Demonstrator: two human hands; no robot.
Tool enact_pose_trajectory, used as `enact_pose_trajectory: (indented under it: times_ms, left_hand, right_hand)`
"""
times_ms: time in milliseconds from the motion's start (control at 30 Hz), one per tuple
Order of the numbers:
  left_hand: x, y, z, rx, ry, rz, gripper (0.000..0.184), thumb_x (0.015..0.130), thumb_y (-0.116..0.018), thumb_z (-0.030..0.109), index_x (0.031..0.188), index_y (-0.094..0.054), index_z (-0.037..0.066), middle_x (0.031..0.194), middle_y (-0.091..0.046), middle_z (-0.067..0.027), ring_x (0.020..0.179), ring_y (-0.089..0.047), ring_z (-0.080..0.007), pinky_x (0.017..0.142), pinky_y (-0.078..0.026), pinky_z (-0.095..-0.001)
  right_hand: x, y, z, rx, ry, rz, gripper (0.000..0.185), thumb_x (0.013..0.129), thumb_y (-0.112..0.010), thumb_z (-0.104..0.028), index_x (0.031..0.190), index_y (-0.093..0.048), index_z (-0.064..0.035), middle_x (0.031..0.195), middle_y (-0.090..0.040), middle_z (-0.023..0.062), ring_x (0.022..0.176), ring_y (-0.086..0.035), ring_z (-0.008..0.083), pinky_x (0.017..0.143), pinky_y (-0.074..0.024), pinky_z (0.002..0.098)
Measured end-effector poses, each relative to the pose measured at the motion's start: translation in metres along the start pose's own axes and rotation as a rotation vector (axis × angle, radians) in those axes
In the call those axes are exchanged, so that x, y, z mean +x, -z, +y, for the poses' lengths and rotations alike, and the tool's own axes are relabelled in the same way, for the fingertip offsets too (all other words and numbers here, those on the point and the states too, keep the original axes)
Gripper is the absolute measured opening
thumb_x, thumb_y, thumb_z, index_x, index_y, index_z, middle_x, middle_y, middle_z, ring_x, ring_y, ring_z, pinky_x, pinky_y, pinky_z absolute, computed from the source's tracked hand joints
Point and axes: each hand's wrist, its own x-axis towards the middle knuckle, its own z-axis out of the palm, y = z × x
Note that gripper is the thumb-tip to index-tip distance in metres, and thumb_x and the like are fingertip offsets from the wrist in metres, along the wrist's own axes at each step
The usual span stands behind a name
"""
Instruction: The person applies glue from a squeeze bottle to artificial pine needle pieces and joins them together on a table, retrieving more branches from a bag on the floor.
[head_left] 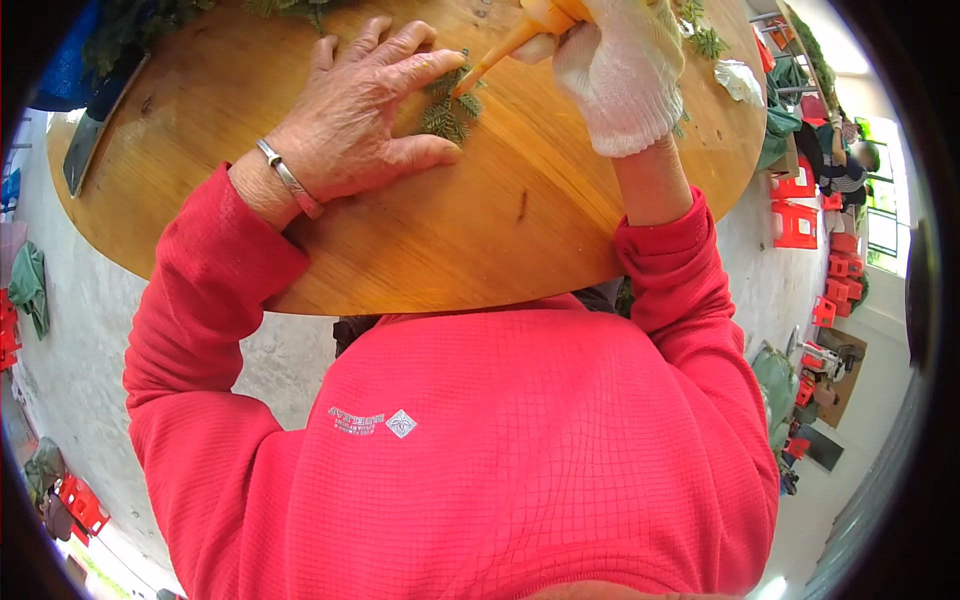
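Note:
My left hand (370,115), bare with a bracelet at the wrist, lies on the wooden table (450,240) with its fingers spread. Between its index finger and thumb is a small green sprig (445,115), flat on the wood. My right hand (625,75), in a white knitted glove, is closed around an orange bottle (550,18) with a long tapered nozzle. The nozzle's tip points down and left and meets the sprig. Part of the bottle is cut off by the top edge of the view.
A dark flat blade-like object (95,130) lies at the table's left edge, near green foliage (125,35). Crumpled white material (738,82) sits at the right edge. Red stools (795,224) stand on the floor at right, and another person (850,165) is farther off.

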Motion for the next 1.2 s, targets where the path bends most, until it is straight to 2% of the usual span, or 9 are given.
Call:
enact_pose_trajectory:
  times_ms: [267, 367, 567, 667, 867, 967, 1200]
  left_hand:
    - [0.000, 0.001, 0.000, -0.008, 0.007, -0.010, 0.075, 0.072, -0.080, 0.040, 0.137, -0.053, 0.015, 0.145, -0.046, -0.0116, 0.139, -0.034, -0.0362, 0.107, -0.027, -0.0455]
    - [0.000, 0.001, 0.001, -0.010, 0.026, -0.014, 0.077, 0.071, -0.081, 0.041, 0.138, -0.053, 0.015, 0.145, -0.046, -0.0116, 0.138, -0.035, -0.0368, 0.107, -0.027, -0.0458]
    - [0.001, 0.004, 0.005, -0.003, 0.052, -0.037, 0.078, 0.070, -0.081, 0.041, 0.137, -0.053, 0.014, 0.145, -0.046, -0.0111, 0.139, -0.034, -0.0366, 0.106, -0.027, -0.0484]
    - [0.002, 0.006, 0.006, -0.023, 0.058, -0.059, 0.077, 0.070, -0.081, 0.040, 0.137, -0.053, 0.014, 0.145, -0.046, -0.0109, 0.139, -0.034, -0.0366, 0.106, -0.027, -0.0494]
    - [0.002, 0.006, 0.006, -0.035, 0.064, -0.047, 0.078, 0.070, -0.081, 0.042, 0.137, -0.053, 0.013, 0.145, -0.046, -0.0108, 0.139, -0.033, -0.0365, 0.107, -0.026, -0.0495]
    - [0.002, 0.006, 0.008, -0.031, 0.068, -0.045, 0.079, 0.070, -0.081, 0.042, 0.137, -0.053, 0.012, 0.145, -0.045, -0.0114, 0.139, -0.033, -0.0364, 0.107, -0.026, -0.0496]
    - [0.003, 0.007, 0.007, -0.041, 0.062, -0.059, 0.080, 0.071, -0.081, 0.043, 0.137, -0.052, 0.009, 0.145, -0.045, -0.0123, 0.139, -0.033, -0.0376, 0.107, -0.025, -0.0497]
  right_hand:
    - [0.001, -0.005, -0.001, 0.024, -0.006, 0.066, 0.011, 0.101, -0.054, -0.016, 0.097, -0.053, -0.0063, 0.071, -0.046, -0.0021, 0.057, -0.044, 0.0093, 0.052, -0.0416, 0.0272]
    - [-0.002, -0.015, -0.007, -0.054, -0.042, 0.195, 0.012, 0.101, -0.055, -0.017, 0.096, -0.053, -0.0069, 0.071, -0.047, -0.0024, 0.057, -0.044, 0.0089, 0.051, -0.0410, 0.0267]
    - [-0.002, -0.008, -0.007, -0.004, -0.017, 0.103, 0.012, 0.101, -0.055, -0.018, 0.094, -0.054, -0.0082, 0.070, -0.047, -0.0025, 0.058, -0.046, 0.0090, 0.050, -0.0424, 0.0248]
    - [-0.002, -0.013, -0.008, -0.063, -0.041, 0.216, 0.013, 0.101, -0.054, -0.018, 0.093, -0.053, -0.0078, 0.071, -0.048, -0.0021, 0.058, -0.046, 0.0091, 0.051, -0.0439, 0.0247]
    - [0.005, 0.004, 0.003, 0.024, 0.035, 0.114, 0.015, 0.101, -0.054, -0.019, 0.095, -0.054, -0.0055, 0.072, -0.050, -0.0009, 0.057, -0.047, 0.0092, 0.051, -0.0443, 0.0250]
    - [0.003, -0.004, -0.004, -0.043, -0.004, 0.214, 0.015, 0.101, -0.054, -0.019, 0.095, -0.054, -0.0053, 0.072, -0.050, -0.0011, 0.056, -0.045, 0.0088, 0.049, -0.0432, 0.0248]
    - [0.006, 0.006, 0.001, -0.054, 0.023, 0.199, 0.015, 0.101, -0.055, -0.019, 0.095, -0.055, -0.0050, 0.073, -0.051, -0.0011, 0.056, -0.045, 0.0082, 0.047, -0.0410, 0.0241]
